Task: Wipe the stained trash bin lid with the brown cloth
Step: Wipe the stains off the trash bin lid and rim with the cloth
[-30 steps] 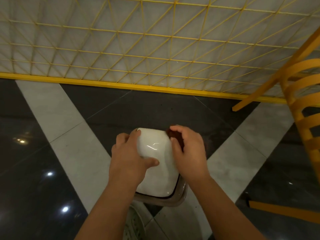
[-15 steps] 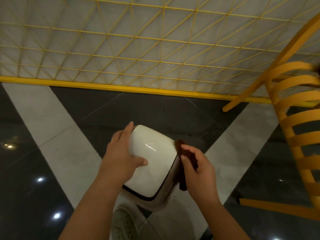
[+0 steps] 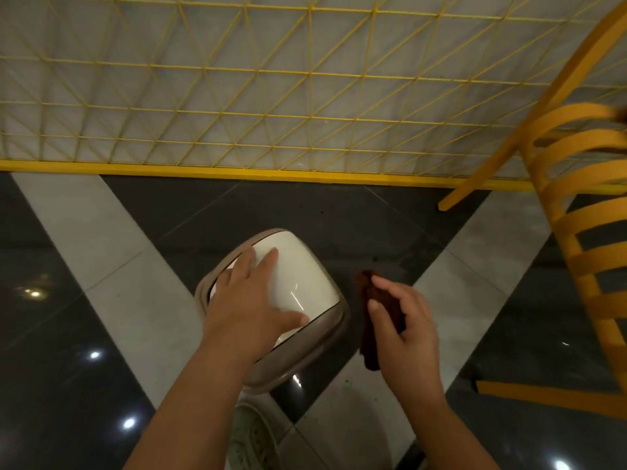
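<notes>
Right hand (image 3: 403, 320) is gripping the brown cloth (image 3: 373, 320) w/ curled fingers just right of the bin, off the lid (image 3: 302, 269), which is lying to its left, while left hand (image 3: 251, 300) is resting flat-fingered on it, so right is nearer for wiping.

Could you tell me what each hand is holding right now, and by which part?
The right hand grips the brown cloth around its middle, off the bin. The left hand holds nothing; it rests flat on the trash bin lid.
</notes>
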The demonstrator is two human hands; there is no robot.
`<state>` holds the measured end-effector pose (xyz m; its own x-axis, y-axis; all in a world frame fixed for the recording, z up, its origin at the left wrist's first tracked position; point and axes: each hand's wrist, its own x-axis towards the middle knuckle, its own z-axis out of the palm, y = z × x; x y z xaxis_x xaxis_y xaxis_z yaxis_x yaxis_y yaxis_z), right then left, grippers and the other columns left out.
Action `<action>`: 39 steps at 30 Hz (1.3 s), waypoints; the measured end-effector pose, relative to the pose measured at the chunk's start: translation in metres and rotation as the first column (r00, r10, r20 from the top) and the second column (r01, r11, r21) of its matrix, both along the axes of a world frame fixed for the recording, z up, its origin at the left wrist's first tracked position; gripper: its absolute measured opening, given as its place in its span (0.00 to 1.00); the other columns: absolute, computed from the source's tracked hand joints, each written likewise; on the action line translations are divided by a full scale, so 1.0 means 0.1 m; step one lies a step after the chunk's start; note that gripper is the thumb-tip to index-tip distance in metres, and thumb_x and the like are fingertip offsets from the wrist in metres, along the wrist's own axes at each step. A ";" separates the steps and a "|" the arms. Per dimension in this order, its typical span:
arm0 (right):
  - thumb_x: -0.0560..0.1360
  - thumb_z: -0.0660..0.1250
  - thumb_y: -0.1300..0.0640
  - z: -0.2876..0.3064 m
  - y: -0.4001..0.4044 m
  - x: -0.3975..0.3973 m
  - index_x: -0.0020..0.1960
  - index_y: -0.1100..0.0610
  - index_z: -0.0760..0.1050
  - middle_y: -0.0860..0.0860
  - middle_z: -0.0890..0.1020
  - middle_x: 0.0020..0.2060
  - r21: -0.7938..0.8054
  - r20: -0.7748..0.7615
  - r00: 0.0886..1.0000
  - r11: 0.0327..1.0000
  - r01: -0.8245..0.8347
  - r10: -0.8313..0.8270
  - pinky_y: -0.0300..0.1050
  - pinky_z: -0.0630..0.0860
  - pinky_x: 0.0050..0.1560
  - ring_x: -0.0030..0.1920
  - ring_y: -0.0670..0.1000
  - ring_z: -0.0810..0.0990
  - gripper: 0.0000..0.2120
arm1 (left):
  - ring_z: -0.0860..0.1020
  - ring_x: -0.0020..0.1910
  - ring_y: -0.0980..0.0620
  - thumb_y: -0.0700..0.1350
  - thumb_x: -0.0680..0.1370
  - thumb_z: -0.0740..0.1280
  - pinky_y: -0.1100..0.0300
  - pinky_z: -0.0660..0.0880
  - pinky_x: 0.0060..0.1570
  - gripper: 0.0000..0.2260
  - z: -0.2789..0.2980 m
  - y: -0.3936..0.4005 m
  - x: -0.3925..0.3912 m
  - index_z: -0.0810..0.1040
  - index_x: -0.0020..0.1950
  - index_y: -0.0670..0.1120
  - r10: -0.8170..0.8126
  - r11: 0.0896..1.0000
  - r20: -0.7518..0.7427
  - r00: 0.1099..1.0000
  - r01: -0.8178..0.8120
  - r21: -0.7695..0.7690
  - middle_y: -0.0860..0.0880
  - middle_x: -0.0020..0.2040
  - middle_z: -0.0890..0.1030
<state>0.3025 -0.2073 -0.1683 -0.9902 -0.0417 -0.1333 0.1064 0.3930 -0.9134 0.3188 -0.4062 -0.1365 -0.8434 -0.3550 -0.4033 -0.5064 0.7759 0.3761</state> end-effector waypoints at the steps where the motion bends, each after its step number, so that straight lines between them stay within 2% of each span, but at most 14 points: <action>1: 0.76 0.66 0.57 0.02 -0.05 -0.02 0.58 0.33 0.72 0.31 0.73 0.55 -0.003 -0.008 0.999 0.999 -0.052 0.052 0.42 0.75 0.61 0.58 0.34 0.72 0.19 | 0.49 0.76 0.48 0.61 0.65 0.73 0.51 0.53 0.72 0.46 0.00 -0.01 0.00 0.49 0.76 0.60 0.005 1.000 0.001 1.000 -0.005 0.011 0.54 0.77 0.46; 4: 0.76 0.68 0.58 -0.01 -0.17 0.03 0.61 0.33 0.70 0.33 0.74 0.59 -0.026 0.003 0.980 0.979 -0.200 0.200 0.38 0.72 0.63 0.60 0.34 0.72 0.23 | 0.48 0.76 0.49 0.58 0.66 0.75 0.51 0.55 0.71 0.47 0.00 -0.04 0.00 0.48 0.76 0.60 -0.014 0.999 0.009 1.000 0.014 0.031 0.56 0.77 0.45; 8: 0.76 0.67 0.56 -0.14 -0.16 0.23 0.59 0.31 0.70 0.32 0.73 0.61 0.073 -0.036 0.947 0.946 -0.316 0.319 0.35 0.69 0.66 0.64 0.35 0.70 0.21 | 0.46 0.75 0.51 0.57 0.66 0.75 0.51 0.55 0.71 0.47 -0.01 -0.11 0.06 0.46 0.75 0.62 -0.061 0.996 0.029 0.998 0.059 0.069 0.58 0.77 0.44; 12: 0.77 0.67 0.59 -0.19 -0.26 0.05 0.62 0.41 0.75 0.38 0.76 0.62 0.080 -0.124 0.915 0.923 -0.375 0.383 0.39 0.69 0.67 0.65 0.39 0.72 0.18 | 0.45 0.75 0.53 0.57 0.65 0.76 0.54 0.51 0.72 0.48 -0.07 -0.12 0.06 0.47 0.75 0.62 -0.070 0.995 0.004 0.998 0.070 0.074 0.58 0.77 0.43; 15: 0.77 0.67 0.60 -0.15 -0.57 -0.33 0.61 0.47 0.78 0.42 0.79 0.59 0.050 -0.168 0.897 0.912 -0.408 0.410 0.36 0.68 0.66 0.63 0.40 0.73 0.16 | 0.44 0.75 0.54 0.54 0.65 0.76 0.55 0.51 0.72 0.48 -0.06 -0.11 0.08 0.48 0.75 0.62 -0.052 0.991 -0.016 0.999 0.053 0.123 0.58 0.77 0.43; 18: 0.78 0.65 0.61 -0.16 -0.83 -0.68 0.60 0.49 0.79 0.41 0.79 0.55 -0.080 -0.020 0.937 0.934 -0.348 0.348 0.31 0.69 0.60 0.57 0.37 0.75 0.14 | 0.45 0.75 0.53 0.54 0.67 0.75 0.53 0.53 0.72 0.48 -0.05 -0.11 0.05 0.45 0.75 0.61 -0.073 0.992 0.012 0.997 0.072 0.099 0.57 0.77 0.42; 20: 0.79 0.64 0.59 -0.23 -0.85 -0.78 0.61 0.47 0.78 0.42 0.79 0.56 -0.146 0.145 0.944 0.950 -0.276 0.297 0.38 0.72 0.62 0.56 0.39 0.76 0.13 | 0.45 0.75 0.52 0.55 0.67 0.75 0.53 0.54 0.72 0.49 -0.06 -0.11 0.04 0.44 0.75 0.60 -0.073 0.994 0.040 0.997 0.069 0.089 0.57 0.77 0.42; 24: 0.79 0.63 0.56 -0.37 -0.54 -0.51 0.54 0.40 0.77 0.39 0.80 0.52 -0.070 0.313 0.928 0.980 -0.189 0.201 0.46 0.75 0.63 0.52 0.37 0.77 0.11 | 0.45 0.75 0.53 0.55 0.65 0.77 0.52 0.56 0.72 0.50 -0.06 -0.08 0.04 0.44 0.74 0.62 -0.038 0.994 0.032 0.999 0.035 0.103 0.59 0.76 0.42; 27: 0.78 0.64 0.56 -0.34 -0.30 -0.09 0.54 0.38 0.77 0.37 0.80 0.53 -0.085 0.328 0.939 0.993 -0.082 0.105 0.43 0.76 0.62 0.53 0.37 0.77 0.13 | 0.45 0.75 0.53 0.52 0.65 0.77 0.52 0.56 0.72 0.49 -0.03 -0.07 0.03 0.46 0.75 0.61 -0.022 0.990 0.029 0.999 0.018 0.136 0.61 0.76 0.42; 29: 0.78 0.65 0.58 -0.23 -0.28 0.07 0.56 0.40 0.78 0.37 0.80 0.54 -0.127 0.240 0.966 0.989 -0.070 0.099 0.39 0.75 0.62 0.55 0.36 0.77 0.14 | 0.45 0.75 0.54 0.50 0.66 0.77 0.52 0.56 0.71 0.49 -0.02 -0.08 0.03 0.47 0.75 0.62 -0.028 0.989 0.022 0.999 0.024 0.149 0.61 0.76 0.42; 32: 0.77 0.66 0.60 -0.07 -0.45 -0.09 0.57 0.41 0.78 0.34 0.78 0.55 -0.140 0.038 0.966 0.959 -0.248 0.255 0.33 0.71 0.62 0.60 0.37 0.74 0.15 | 0.45 0.75 0.55 0.49 0.66 0.77 0.52 0.56 0.71 0.48 0.01 -0.06 0.04 0.47 0.74 0.63 -0.012 0.987 0.018 1.000 0.009 0.163 0.62 0.76 0.41; 34: 0.77 0.66 0.59 -0.05 -0.65 -0.33 0.57 0.40 0.77 0.32 0.77 0.54 -0.078 -0.011 0.938 0.935 -0.347 0.347 0.30 0.69 0.62 0.61 0.36 0.73 0.15 | 0.45 0.75 0.54 0.50 0.66 0.77 0.52 0.55 0.71 0.48 0.01 -0.06 0.02 0.47 0.74 0.62 -0.018 0.988 0.021 1.000 0.015 0.153 0.61 0.76 0.41; 36: 0.78 0.65 0.60 -0.10 -0.81 -0.58 0.58 0.43 0.78 0.37 0.79 0.54 -0.117 0.030 0.951 0.946 -0.301 0.307 0.28 0.71 0.58 0.57 0.36 0.75 0.14 | 0.45 0.75 0.54 0.50 0.66 0.77 0.53 0.55 0.71 0.48 0.01 -0.07 0.01 0.47 0.75 0.62 -0.019 0.987 0.032 0.999 0.013 0.157 0.61 0.76 0.41; 39: 0.79 0.63 0.59 -0.25 -0.83 -0.76 0.59 0.47 0.79 0.40 0.80 0.52 -0.216 0.243 0.948 0.964 -0.155 0.206 0.31 0.75 0.55 0.50 0.35 0.77 0.13 | 0.45 0.74 0.55 0.50 0.65 0.77 0.53 0.55 0.72 0.49 0.02 -0.08 0.01 0.48 0.75 0.61 -0.002 0.984 0.033 0.999 -0.004 0.180 0.62 0.76 0.41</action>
<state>0.2270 -0.2906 -0.1938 -0.8950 -0.2668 -0.3574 0.2945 0.2485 -0.9228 0.3199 -0.4139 -0.1349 -0.8284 -0.2750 -0.4880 -0.5215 0.6966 0.4927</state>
